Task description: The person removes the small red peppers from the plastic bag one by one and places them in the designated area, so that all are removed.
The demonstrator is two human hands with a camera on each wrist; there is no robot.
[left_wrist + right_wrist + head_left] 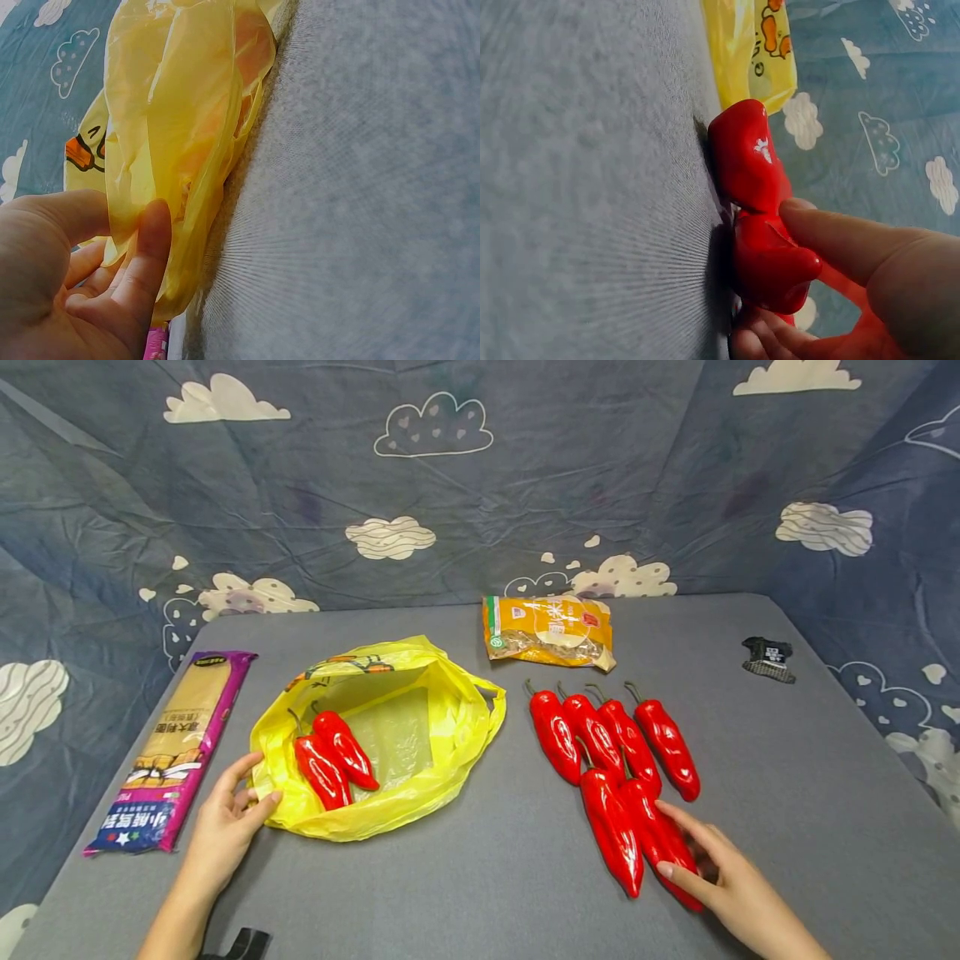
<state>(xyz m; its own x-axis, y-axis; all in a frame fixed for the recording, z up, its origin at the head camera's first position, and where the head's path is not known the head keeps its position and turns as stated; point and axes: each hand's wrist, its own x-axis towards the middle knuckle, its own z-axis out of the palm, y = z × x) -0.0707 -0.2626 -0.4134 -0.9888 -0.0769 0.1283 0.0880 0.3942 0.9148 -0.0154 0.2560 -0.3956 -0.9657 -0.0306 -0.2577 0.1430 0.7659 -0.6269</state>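
Note:
My left hand (225, 827) pinches the near left rim of a yellow plastic bag (450, 781) between thumb and fingers. The bag lies with its mouth facing me, and two glossy red peppers (322, 772) are inside. Over on the right, my right hand (723, 872) has its thumb and fingers on either side of a red pepper (656, 831), gripping it near its lower half. In the right wrist view that pepper (769, 259) still lies low by the tabletop. Another red pepper (611, 831) lies right beside it, and several more (555, 735) form a row behind.
A purple-edged pasta packet (176, 743) lies left of the bag. At the back is an orange food packet (551, 631). A small dark packet (768, 658) sits far right. A black strap (247, 943) shows at the near edge. Cloud-print cloth (480, 485) hangs behind the grey table.

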